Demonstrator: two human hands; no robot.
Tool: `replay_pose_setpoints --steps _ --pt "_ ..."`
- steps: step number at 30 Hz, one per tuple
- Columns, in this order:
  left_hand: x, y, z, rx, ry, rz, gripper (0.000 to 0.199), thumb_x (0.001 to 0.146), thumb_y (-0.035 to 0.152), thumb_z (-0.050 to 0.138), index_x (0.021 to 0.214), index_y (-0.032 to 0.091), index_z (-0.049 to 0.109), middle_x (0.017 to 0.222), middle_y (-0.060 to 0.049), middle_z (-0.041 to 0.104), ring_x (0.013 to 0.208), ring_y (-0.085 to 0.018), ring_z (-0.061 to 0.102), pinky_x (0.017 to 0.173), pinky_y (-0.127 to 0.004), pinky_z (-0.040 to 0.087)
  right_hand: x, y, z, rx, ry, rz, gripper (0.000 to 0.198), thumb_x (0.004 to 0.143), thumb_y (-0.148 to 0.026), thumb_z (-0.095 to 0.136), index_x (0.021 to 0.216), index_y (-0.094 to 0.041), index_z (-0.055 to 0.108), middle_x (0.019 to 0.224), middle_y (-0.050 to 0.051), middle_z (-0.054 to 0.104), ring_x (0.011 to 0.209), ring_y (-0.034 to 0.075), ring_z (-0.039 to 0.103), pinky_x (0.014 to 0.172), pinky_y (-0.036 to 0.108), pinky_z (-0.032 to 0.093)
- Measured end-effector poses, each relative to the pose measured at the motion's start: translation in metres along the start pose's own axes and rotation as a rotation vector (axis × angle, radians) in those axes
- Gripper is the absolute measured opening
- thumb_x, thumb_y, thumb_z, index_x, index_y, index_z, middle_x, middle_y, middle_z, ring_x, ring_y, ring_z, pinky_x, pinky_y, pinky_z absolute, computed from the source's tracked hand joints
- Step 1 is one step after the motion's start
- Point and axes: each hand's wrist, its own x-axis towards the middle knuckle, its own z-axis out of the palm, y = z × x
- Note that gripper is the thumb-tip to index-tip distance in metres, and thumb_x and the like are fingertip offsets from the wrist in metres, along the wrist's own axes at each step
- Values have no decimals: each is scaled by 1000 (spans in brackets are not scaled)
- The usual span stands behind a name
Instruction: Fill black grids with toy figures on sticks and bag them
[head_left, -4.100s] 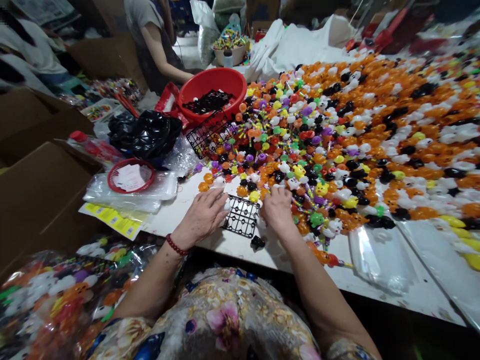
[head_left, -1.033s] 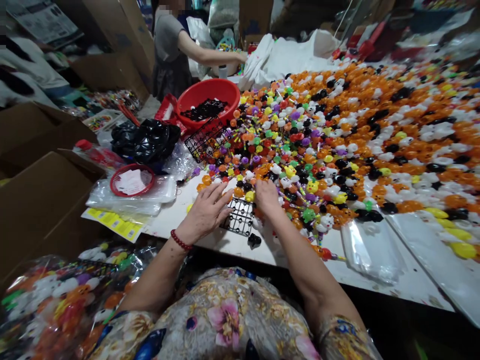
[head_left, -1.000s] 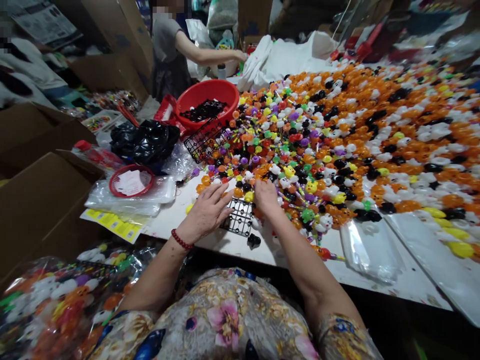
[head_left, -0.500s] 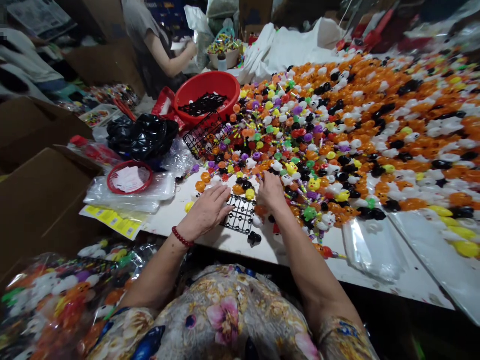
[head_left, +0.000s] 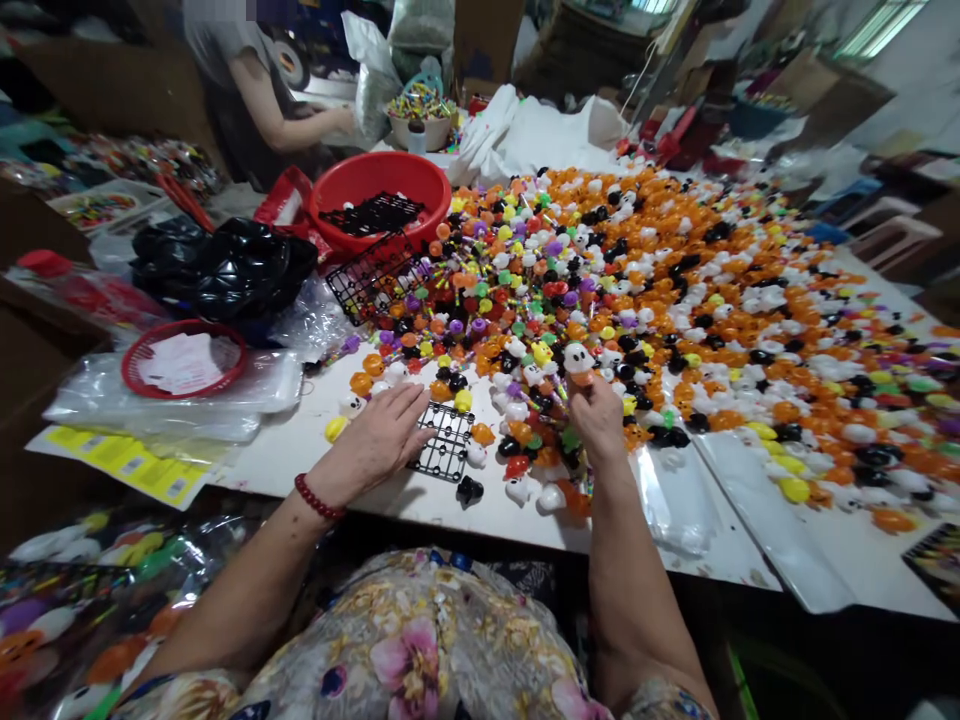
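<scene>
Pinching a white toy figure (head_left: 578,361) low down, the right hand's (head_left: 598,425) fingers held it over the toy heap (head_left: 600,275) on the table (head_left: 271,450). It seemed light, stiff and slippery, best gripped at its base. The left hand's (head_left: 375,440) fingers lay outstretched by the black grid (head_left: 448,448).

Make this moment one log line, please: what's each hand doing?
left hand: palm down beside black grid | right hand: holding white toy | nearby: toy pile, red tub
</scene>
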Motion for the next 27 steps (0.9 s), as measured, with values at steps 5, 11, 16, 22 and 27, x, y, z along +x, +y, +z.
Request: replay_pose_setpoints --steps 5,11,16,22,27 --pt "2 -1 -1 8 9 16 50 100 47 31 131 14 53 132 -16 60 125 -29 53 104 -47 47 -1 4 -3 -259 -32 -40 23 74 -15 47 79 -18 68 82 7 59 80 22 56 78 34 45" --pt "3 -1 -2 -15 5 9 49 100 45 32 130 13 54 132 -17 60 125 -29 53 103 -49 48 1 -8 2 -629 -204 53 23 78 -11 54 91 -15 73 96 12 59 83 22 59 79 32 46" --pt "2 -2 -5 -51 -24 -13 45 100 41 34 131 14 52 139 -18 53 130 -30 49 107 -52 45 -1 -19 0 -736 -268 53 31 87 -21 54 114 -16 68 111 14 57 95 26 62 81 33 46" --pt "4 -4 -7 -79 -48 -15 44 100 41 35 128 13 53 133 -17 57 126 -28 52 107 -49 47 0 -23 2 -716 -269 63 31 86 -16 48 111 -14 67 115 18 59 97 28 62 79 35 46" --pt "5 -6 -14 -161 -117 -52 45 100 40 31 129 13 53 132 -16 58 125 -26 54 106 -48 48 4 -20 3 -539 -168 132 29 82 -21 54 109 -14 63 89 14 67 87 29 62 77 37 46"
